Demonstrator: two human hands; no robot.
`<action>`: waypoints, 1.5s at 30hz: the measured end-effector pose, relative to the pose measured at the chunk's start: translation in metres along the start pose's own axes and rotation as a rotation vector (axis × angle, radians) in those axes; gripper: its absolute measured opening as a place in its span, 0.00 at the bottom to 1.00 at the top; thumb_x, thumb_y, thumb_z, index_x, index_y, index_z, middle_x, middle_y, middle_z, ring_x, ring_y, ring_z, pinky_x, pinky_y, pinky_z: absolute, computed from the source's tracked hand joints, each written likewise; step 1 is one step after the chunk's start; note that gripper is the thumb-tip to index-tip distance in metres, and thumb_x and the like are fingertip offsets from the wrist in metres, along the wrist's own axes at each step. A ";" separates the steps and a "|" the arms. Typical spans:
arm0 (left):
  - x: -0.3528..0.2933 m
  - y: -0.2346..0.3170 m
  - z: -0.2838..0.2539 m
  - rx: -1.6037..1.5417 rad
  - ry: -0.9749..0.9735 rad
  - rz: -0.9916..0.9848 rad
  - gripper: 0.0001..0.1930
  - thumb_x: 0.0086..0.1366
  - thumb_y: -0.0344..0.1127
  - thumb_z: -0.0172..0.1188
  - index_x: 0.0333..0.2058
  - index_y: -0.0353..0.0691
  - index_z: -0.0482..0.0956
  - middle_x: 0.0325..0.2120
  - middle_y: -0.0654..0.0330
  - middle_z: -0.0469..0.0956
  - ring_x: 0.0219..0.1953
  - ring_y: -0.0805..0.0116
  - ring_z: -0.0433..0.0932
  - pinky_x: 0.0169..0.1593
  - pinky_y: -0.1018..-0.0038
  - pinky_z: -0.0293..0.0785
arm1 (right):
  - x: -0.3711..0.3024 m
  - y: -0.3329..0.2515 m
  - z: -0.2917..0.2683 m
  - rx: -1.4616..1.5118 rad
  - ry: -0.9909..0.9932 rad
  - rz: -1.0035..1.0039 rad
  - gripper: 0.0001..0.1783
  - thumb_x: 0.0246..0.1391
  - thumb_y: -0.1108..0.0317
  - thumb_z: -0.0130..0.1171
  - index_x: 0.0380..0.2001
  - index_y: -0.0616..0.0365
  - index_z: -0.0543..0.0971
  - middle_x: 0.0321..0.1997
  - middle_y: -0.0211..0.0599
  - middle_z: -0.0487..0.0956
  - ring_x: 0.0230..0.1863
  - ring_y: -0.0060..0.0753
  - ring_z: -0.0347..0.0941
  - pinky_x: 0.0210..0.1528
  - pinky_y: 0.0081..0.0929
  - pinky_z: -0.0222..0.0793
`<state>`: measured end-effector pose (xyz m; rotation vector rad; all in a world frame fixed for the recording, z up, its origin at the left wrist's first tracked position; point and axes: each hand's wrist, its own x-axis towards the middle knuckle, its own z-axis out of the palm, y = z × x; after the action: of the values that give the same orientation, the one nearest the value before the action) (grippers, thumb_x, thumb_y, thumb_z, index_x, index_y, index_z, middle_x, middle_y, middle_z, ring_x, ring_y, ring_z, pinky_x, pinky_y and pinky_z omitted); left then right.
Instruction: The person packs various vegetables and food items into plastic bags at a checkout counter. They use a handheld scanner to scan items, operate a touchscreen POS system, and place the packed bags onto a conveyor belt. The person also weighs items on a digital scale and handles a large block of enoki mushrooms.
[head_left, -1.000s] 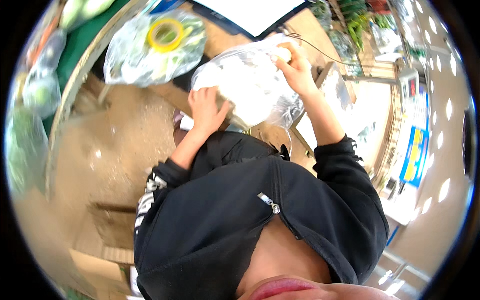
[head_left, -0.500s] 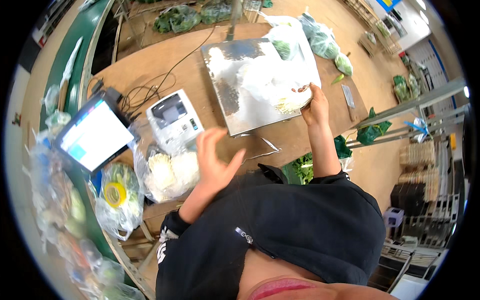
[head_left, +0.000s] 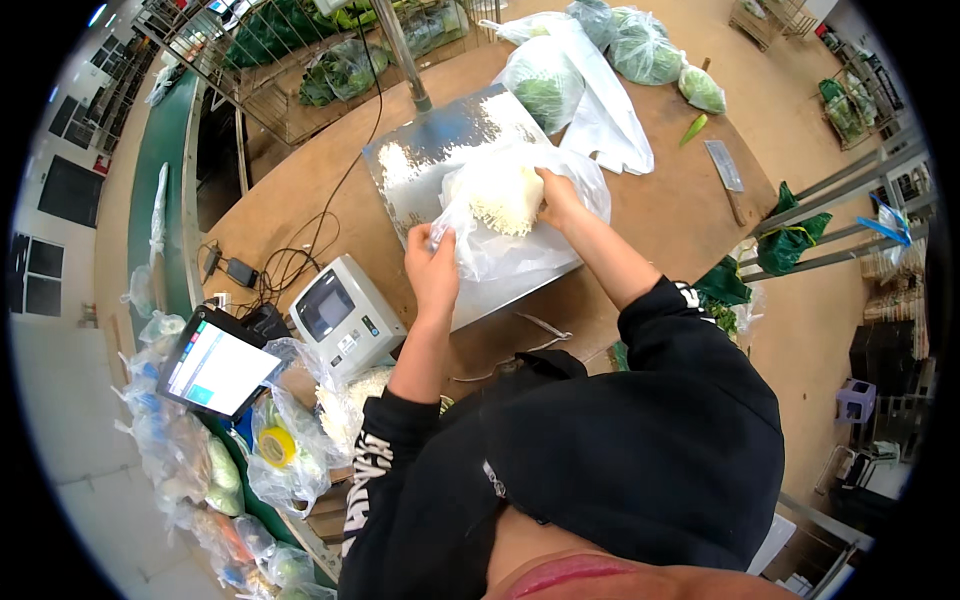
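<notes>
Over the metal scale plate (head_left: 400,185) I hold a cream-white bunch of enoki mushrooms (head_left: 507,205) at the mouth of a clear plastic bag (head_left: 490,258). My right hand (head_left: 560,197) is closed round the bunch's right side, its fingers partly hidden by it. My left hand (head_left: 433,270) pinches the left edge of the bag. The bag spreads loosely under and around the mushrooms and covers much of the plate.
A label printer (head_left: 345,315) and a lit screen (head_left: 215,370) stand at left, beside bagged mushrooms (head_left: 340,410) and yellow tape (head_left: 276,447). Bagged green vegetables (head_left: 645,50) lie at the far right. A cleaver (head_left: 724,167) rests near the table's right edge.
My left hand has moved from above the near left side to the bag and taken its edge. My right hand has brought the mushrooms left over the plate.
</notes>
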<state>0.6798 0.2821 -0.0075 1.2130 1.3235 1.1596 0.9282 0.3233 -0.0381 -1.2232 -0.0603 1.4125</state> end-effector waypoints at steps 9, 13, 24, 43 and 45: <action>-0.045 0.004 -0.018 0.031 -0.003 0.145 0.38 0.61 0.35 0.69 0.64 0.32 0.58 0.56 0.49 0.65 0.56 0.59 0.69 0.61 0.63 0.66 | -0.064 -0.031 -0.025 -1.223 -0.248 -0.843 0.18 0.64 0.60 0.57 0.46 0.67 0.82 0.47 0.55 0.81 0.51 0.52 0.77 0.54 0.41 0.70; -0.092 0.027 -0.048 0.155 -0.023 0.219 0.28 0.60 0.25 0.65 0.58 0.32 0.67 0.51 0.51 0.69 0.53 0.59 0.73 0.59 0.65 0.71 | -0.124 -0.051 0.011 -1.091 -0.244 -1.088 0.07 0.61 0.71 0.60 0.37 0.63 0.84 0.38 0.46 0.81 0.42 0.48 0.78 0.46 0.36 0.72; -0.221 0.061 -0.244 1.246 0.308 0.235 0.42 0.56 0.41 0.70 0.64 0.24 0.63 0.55 0.39 0.72 0.62 0.39 0.67 0.73 0.39 0.41 | -0.241 0.065 0.164 -0.970 -1.163 -1.371 0.17 0.54 0.82 0.59 0.48 0.64 0.78 0.51 0.46 0.77 0.49 0.51 0.75 0.51 0.38 0.74; -0.319 0.023 -0.317 1.165 0.293 0.098 0.04 0.55 0.28 0.62 0.32 0.42 0.79 0.30 0.59 0.73 0.35 0.58 0.77 0.43 0.62 0.69 | -0.246 0.373 0.235 -1.902 -2.082 -1.356 0.06 0.52 0.70 0.56 0.28 0.56 0.82 0.36 0.39 0.80 0.44 0.45 0.80 0.43 0.38 0.78; -0.317 0.034 -0.322 1.137 0.313 0.134 0.05 0.57 0.30 0.64 0.33 0.41 0.80 0.30 0.58 0.74 0.36 0.57 0.77 0.43 0.62 0.68 | -0.231 0.389 0.242 -2.100 -1.997 -1.098 0.07 0.53 0.68 0.56 0.29 0.54 0.83 0.38 0.39 0.81 0.45 0.46 0.80 0.45 0.38 0.78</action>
<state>0.3748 -0.0446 0.0693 1.9648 2.3058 0.6420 0.4356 0.1799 -0.0453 0.0369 2.8272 -0.3572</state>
